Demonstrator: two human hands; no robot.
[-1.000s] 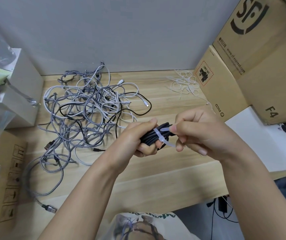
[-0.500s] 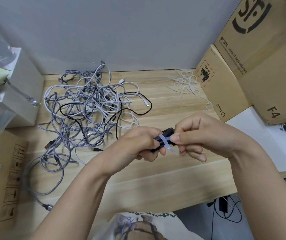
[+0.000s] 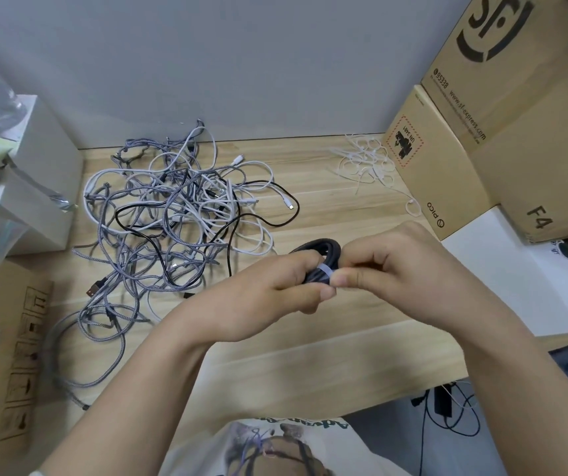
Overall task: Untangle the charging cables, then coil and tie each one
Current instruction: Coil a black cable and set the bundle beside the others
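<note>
A coiled black cable (image 3: 323, 247) is held above the wooden table (image 3: 327, 355) between both hands. My left hand (image 3: 268, 297) grips the coil from the left. My right hand (image 3: 396, 266) pinches a white cable tie (image 3: 325, 271) that wraps around the coil. Much of the coil is hidden by my fingers. A tangled pile of grey braided, white and black charging cables (image 3: 172, 214) lies on the table to the left, beyond my left hand.
A heap of loose white cable ties (image 3: 368, 163) lies at the back right, beside stacked cardboard boxes (image 3: 481, 132). A white box (image 3: 38, 187) and a plastic bag stand at the left. A flat cardboard box (image 3: 7, 355) lies at the front left.
Both hands have lowered and closed together around the black coil. The white tie's loose end, sticking out earlier, is now drawn tight against the coil under my right fingers.
</note>
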